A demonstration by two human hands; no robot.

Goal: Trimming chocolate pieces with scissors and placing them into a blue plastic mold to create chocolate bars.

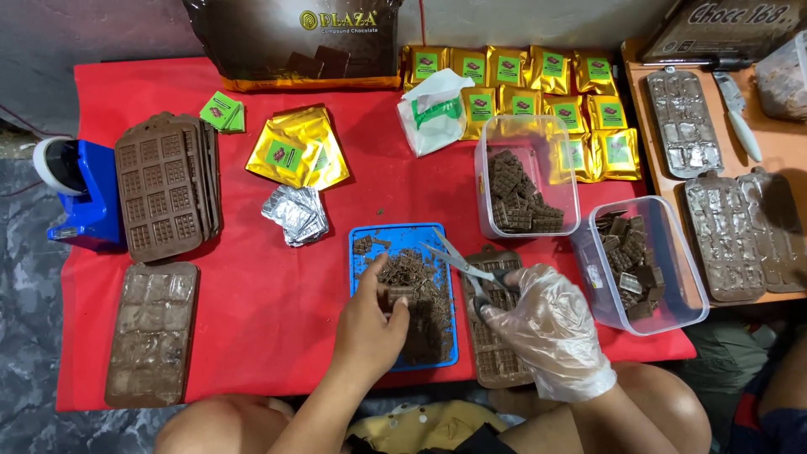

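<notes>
A small chocolate bar (398,296) is being pinched between the thumb and fingers of the bare left hand (370,329), which is closed around it over the blue tray (360,267). The tray beneath that hand is being covered with chocolate trimmings (420,282). Just to the right of the left hand, a pair of scissors (462,267) is being gripped by the right hand (551,329), which is being worn inside a clear plastic glove; its fingers are curled through the handles, and the blades are being held slightly apart, pointing up and left over the tray. A brown chocolate mould (496,357) is being partly hidden under the right hand. Beyond the right hand, two clear plastic tubs (525,134) (677,244) of chocolate pieces are being kept. Far to the left of the left hand, a stack of brown moulds (164,187) is being stored, with gold wrappers (298,147) and foil sheets (296,214) lying ahead of that hand on the red cloth (269,294).
</notes>
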